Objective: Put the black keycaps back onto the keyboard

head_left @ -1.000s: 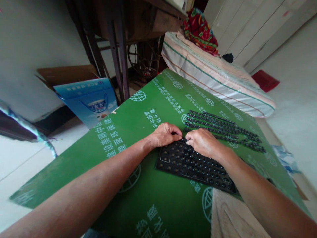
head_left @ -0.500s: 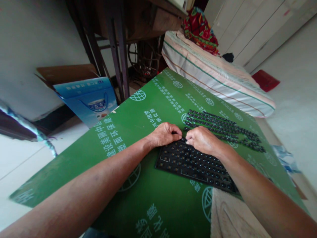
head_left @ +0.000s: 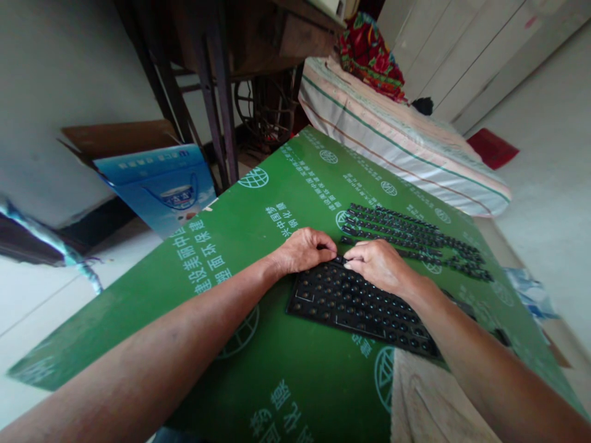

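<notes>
A black keyboard base point(head_left: 360, 301) lies tilted across my view, its rows of switches mostly bare. At its far edge, my left hand point(head_left: 308, 249) is closed, thumb and forefinger pressed together. My right hand point(head_left: 376, 264) is closed too, its fingertips pinched just beside the left ones and touching the same edge. Between the fingertips shows a small dark keycap point(head_left: 340, 259); what else the fingers hold is hidden. Just beyond the hands, loose black keycaps point(head_left: 392, 224) are laid out in several rows.
The green printed board point(head_left: 258, 227) serves as the tabletop. A wooden piece point(head_left: 434, 400) sits at the near edge. Small dark items point(head_left: 501, 336) lie by my right forearm. Beyond are a bed point(head_left: 406, 135), a sewing machine stand point(head_left: 217, 92) and a blue carton point(head_left: 161, 184).
The view has shifted slightly. Both hands stay at the keyboard's far edge; the right fingers have turned a little, and more of the dark keycap between the hands shows.
</notes>
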